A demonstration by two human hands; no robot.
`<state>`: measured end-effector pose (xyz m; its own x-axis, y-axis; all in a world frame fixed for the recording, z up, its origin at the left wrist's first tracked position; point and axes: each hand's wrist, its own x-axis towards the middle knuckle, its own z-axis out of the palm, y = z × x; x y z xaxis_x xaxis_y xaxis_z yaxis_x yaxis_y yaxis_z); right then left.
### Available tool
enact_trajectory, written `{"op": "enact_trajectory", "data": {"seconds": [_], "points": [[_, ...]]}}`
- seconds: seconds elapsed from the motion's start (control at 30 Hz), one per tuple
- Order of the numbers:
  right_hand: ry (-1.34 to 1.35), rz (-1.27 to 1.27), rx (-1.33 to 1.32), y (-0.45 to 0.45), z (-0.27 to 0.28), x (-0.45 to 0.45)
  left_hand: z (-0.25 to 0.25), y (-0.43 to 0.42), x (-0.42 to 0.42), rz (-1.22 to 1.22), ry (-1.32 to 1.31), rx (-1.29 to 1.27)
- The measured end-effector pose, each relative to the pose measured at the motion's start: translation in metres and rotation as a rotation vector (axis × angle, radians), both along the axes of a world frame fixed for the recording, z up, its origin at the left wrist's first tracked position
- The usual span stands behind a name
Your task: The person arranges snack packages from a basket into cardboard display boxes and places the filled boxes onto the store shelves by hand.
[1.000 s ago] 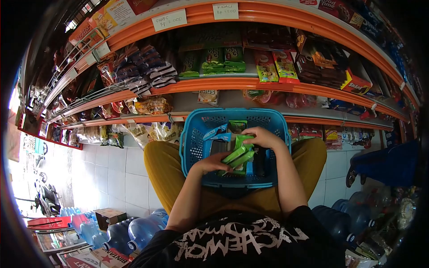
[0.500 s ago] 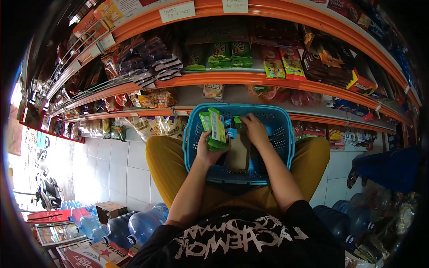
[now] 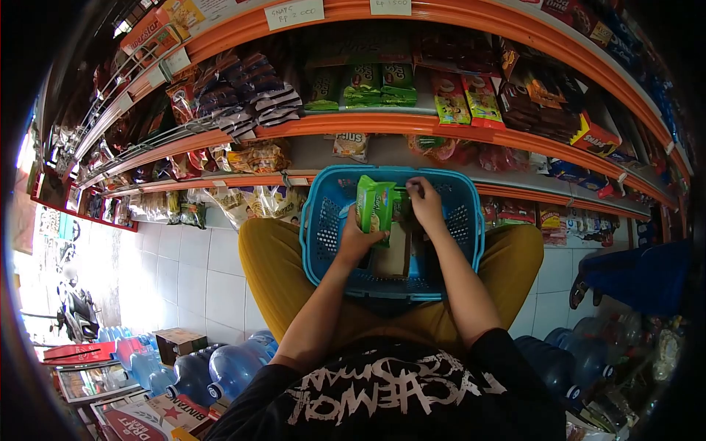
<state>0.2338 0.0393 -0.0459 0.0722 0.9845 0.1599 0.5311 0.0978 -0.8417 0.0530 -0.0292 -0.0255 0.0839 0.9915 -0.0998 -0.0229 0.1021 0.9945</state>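
A blue plastic basket (image 3: 471,272) rests between my knees. My left hand (image 3: 354,241) is closed around green snack packets (image 3: 376,206), held upright over the basket with the printed front facing up. To the right, my right hand (image 3: 428,207) is raised over the basket with its fingers curled together. Whatever it may be pinching is too small to make out. Below both hands, a brown cardboard box (image 3: 393,257) lies inside the basket, partly covered by the packets.
Orange-edged shelves (image 3: 353,125) curve across in front, stocked with snacks such as green packets (image 3: 362,87) and dark striped packs (image 3: 250,92). Large blue water bottles (image 3: 239,367) stand behind me on the left, more (image 3: 548,364) on the right. A small carton (image 3: 179,344) sits near the left bottles.
My left hand has shifted right and turned the green packets so their front shows. My right hand has lifted slightly from inside the basket, with its fingers drawn together.
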Motion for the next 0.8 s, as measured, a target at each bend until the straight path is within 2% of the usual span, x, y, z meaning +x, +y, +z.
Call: {"op": "enact_trajectory", "data": {"seconds": [0.07,0.1,0.17,0.23,0.27,0.33,0.4,0.47,0.6,0.67,0.8], "points": [[0.482,0.135,-0.229,0.003,0.007,0.0,-0.009,0.0,0.001,-0.007,0.092,0.044],[0.483,0.137,-0.23,0.004,0.005,0.0,-0.011,-0.001,0.003,-0.02,0.144,0.087],[0.31,0.266,-0.281,0.006,-0.003,0.003,-0.014,-0.001,0.002,-0.033,0.2,0.13],[0.204,0.338,-0.307,0.005,0.005,0.007,-0.015,-0.001,0.001,-0.075,0.041,-0.016],[0.207,0.336,-0.309,0.004,0.009,0.011,-0.02,0.001,0.0,-0.077,0.042,-0.018],[0.074,0.419,-0.252,0.001,0.028,0.016,-0.025,0.006,-0.004,-0.028,-0.194,-0.23],[0.054,0.443,-0.291,0.0,0.035,0.018,-0.013,0.003,-0.006,0.008,-0.117,-0.262],[-0.144,0.391,-0.258,-0.002,0.031,0.02,-0.006,0.006,-0.007,0.139,-0.071,-0.448],[-0.294,0.253,-0.183,-0.005,0.032,0.014,-0.027,0.005,-0.007,0.167,-0.364,-0.297],[-0.311,0.203,0.005,-0.004,0.018,0.012,-0.04,0.005,-0.008,0.146,-0.354,-0.287],[-0.271,0.222,0.084,-0.009,0.019,0.004,-0.045,0.001,0.0,0.078,-0.305,-0.233]]}}
